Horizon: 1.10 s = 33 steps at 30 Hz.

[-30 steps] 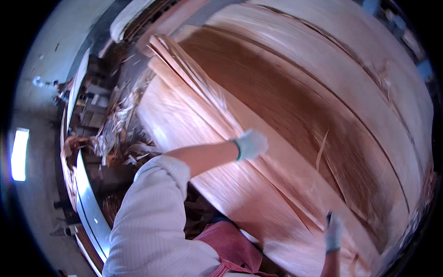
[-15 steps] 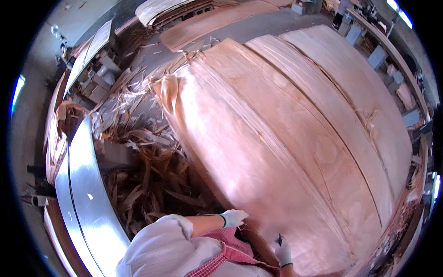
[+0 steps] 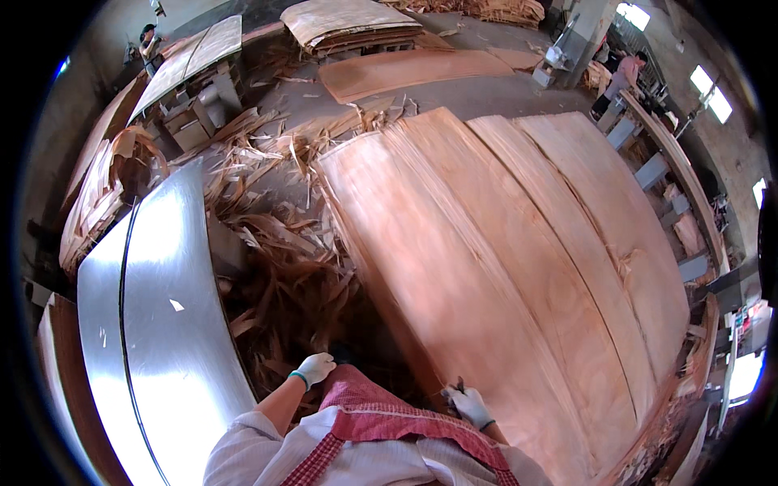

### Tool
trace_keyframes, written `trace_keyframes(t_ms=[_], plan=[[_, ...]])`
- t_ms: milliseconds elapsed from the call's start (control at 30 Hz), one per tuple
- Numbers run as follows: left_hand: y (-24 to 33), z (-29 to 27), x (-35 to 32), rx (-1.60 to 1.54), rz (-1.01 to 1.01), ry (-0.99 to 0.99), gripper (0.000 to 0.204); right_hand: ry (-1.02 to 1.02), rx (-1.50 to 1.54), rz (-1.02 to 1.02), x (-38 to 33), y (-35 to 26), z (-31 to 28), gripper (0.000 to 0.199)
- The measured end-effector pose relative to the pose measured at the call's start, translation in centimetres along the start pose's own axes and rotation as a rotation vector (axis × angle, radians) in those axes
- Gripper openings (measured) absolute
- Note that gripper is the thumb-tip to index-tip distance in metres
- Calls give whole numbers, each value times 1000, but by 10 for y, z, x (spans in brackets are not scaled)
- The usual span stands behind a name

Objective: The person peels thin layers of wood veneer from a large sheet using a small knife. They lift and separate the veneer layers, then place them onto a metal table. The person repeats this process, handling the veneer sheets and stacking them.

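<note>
Veneer sheets (image 3: 519, 267), thin and reddish-brown, lie overlapped in a broad stack that fills the centre and right of the frame, running from the upper middle down to the lower right edge. The right hand (image 3: 468, 402), in a white glove with a dark cuff, sits at the lower centre of the frame on the near left corner of the topmost sheet; its fingers are curled closed around the sheet edge, pinching it. The left hand (image 3: 314, 368), also in a white glove, is at the lower centre-left, clear of the stack; its fingers are loosely bent, not fully closed, and it holds nothing, hanging above a heap of veneer scraps (image 3: 284, 267). These scraps, torn strips and curled offcuts, cover the floor between the stack and a curved sheet-metal panel (image 3: 162, 308) that occupies the left and lower left of the frame. The person wears a pale long-sleeved shirt and a red checked apron (image 3: 381, 405), visible at the bottom edge. In the upper centre of the frame a further pile of pale veneer (image 3: 356, 23) rests on the floor. At the upper right, another person (image 3: 620, 77) stands beside a long workbench (image 3: 673, 154), well apart from the stack.
</note>
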<state>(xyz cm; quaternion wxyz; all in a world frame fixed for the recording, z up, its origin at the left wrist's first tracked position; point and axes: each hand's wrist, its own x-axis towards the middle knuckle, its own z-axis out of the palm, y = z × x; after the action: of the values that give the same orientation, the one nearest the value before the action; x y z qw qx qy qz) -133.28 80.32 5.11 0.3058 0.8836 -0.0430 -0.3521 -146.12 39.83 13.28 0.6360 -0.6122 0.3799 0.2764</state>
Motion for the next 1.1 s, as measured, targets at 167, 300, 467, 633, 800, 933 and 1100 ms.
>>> trace_keyframes(t_ms=[167, 300, 467, 633, 800, 933, 1100], plan=[[-28, -89, 12, -288, 105, 50, 42, 1, -542, -208, 66, -110, 104, 47], [65, -264, -7, -231, 465, 205, 37, -52, -600, -352, 110, -207, 197, 46], [213, -445, -78, -42, 1168, 330, 42, -130, -581, -423, 168, -287, 283, 39], [253, -445, -80, -203, 1530, 561, 33, -182, -763, -397, 241, -350, 344, 42], [231, -572, -3, -135, 1925, 686, 37, -148, -774, -377, 352, -403, 368, 48], [201, -684, 77, 91, 1480, -96, 30, -164, -823, -505, 405, -501, 416, 47], [127, -771, 197, 152, 725, 797, 27, -155, -861, -597, 446, -645, 462, 45]])
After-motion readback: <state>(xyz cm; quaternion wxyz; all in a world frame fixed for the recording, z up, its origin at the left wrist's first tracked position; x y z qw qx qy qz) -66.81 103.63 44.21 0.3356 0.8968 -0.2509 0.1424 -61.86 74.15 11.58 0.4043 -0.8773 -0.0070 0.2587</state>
